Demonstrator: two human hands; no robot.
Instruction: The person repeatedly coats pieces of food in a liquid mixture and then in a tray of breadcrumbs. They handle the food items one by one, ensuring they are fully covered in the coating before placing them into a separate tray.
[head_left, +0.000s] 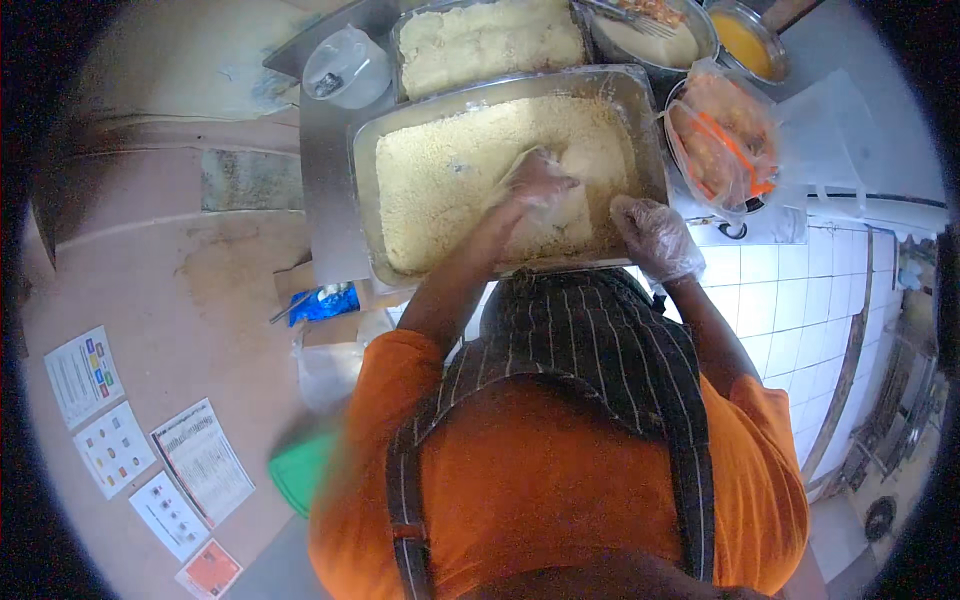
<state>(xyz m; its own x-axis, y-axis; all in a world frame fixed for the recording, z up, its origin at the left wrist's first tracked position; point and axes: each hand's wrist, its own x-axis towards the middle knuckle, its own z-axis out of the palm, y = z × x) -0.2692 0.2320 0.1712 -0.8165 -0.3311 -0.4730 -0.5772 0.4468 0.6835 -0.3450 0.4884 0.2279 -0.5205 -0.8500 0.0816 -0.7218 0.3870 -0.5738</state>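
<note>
A large metal tray holds pale breadcrumb-like crumbs. My left hand, in a clear plastic glove, is in the tray over the crumbs, right of the tray's middle; whether its fingers hold anything is unclear. Near the tray's lower right rim is my right hand, also gloved, its fingers curled; what lies inside them cannot be seen. Just right of the tray, a bowl lined with a plastic bag holds orange-coloured raw food, perhaps meat.
Behind stand a second tray of pale crumbs, a clear plastic tub, a metal bowl of whitish batter with a fork, and a bowl of yellow liquid. A plastic sheet lies at the right. Papers hang at the left.
</note>
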